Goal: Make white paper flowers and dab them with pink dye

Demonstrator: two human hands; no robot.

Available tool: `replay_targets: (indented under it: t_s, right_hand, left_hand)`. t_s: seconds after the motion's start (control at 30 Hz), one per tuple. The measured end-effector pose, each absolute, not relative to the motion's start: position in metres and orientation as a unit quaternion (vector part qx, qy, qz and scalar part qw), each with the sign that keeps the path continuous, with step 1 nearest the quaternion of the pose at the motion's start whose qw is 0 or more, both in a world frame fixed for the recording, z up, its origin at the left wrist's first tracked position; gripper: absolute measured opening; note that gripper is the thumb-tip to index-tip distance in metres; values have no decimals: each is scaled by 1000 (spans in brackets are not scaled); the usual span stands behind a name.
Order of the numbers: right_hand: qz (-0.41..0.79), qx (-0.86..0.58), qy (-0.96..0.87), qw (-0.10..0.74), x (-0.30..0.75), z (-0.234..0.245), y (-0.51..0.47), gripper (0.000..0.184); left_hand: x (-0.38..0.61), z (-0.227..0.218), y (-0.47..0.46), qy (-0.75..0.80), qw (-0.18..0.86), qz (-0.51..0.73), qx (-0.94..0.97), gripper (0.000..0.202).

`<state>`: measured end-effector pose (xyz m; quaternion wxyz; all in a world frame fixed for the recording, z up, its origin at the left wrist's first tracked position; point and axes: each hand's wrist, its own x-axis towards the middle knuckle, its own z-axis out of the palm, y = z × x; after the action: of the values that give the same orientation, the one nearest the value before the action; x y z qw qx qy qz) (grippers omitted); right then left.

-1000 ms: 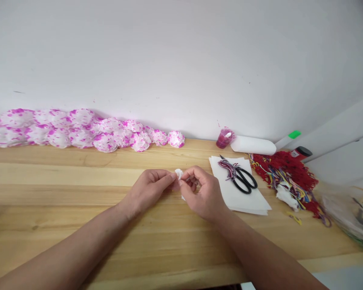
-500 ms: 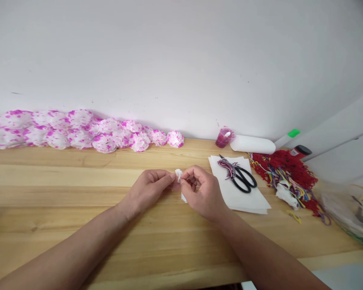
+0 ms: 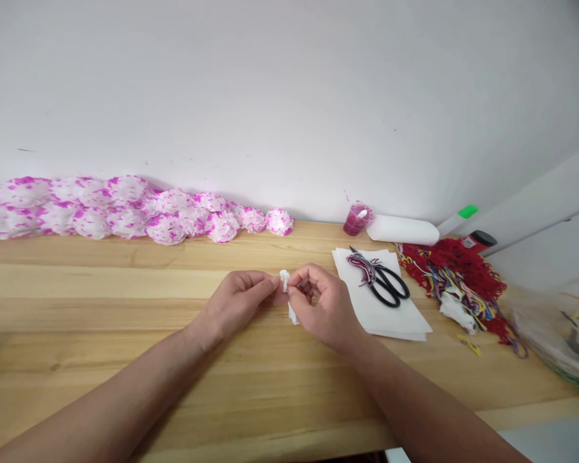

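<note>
Between my two hands is a small gathered strip of white tissue paper (image 3: 284,279), its crumpled top poking up and its flat tail hanging below. My left hand (image 3: 244,298) pinches it from the left with thumb and forefinger. From the right, my right hand (image 3: 321,302) closes thumb and fingertips on the same paper. Whether a thread is also in the fingers I cannot make out. Just right of my right hand, black-handled scissors (image 3: 388,286) and a small bundle of purple and white yarn (image 3: 363,267) lie on a stack of white paper sheets (image 3: 395,321).
A row of white-and-magenta paper pompoms (image 3: 125,222) lines the wall at the left. A cup of magenta liquid (image 3: 354,222), a white roll (image 3: 403,229), a green-capped tube (image 3: 458,220) and a dark-lidded jar (image 3: 480,241) stand behind a red yarn heap (image 3: 480,270). A plastic bag (image 3: 550,341) sits far right.
Both hands keep their pinch in nearly the same place. The white paper between them has shifted slightly, and a little more of its lower tail shows.
</note>
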<state>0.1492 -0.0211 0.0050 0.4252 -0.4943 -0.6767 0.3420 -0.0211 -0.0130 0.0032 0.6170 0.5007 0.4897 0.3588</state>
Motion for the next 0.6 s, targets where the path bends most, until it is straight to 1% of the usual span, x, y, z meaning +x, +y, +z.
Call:
replay_targets:
  t_s: [0.13,0.6]
  right_hand:
    - [351,-483,-682,422,150,5,-22,7]
    - [349,-490,-677,424,148,7,-22,5]
  left_hand:
    - [-23,-1,-12,463,634,361,504,37]
    - [-25,-4,-11,460,633,350,515,40]
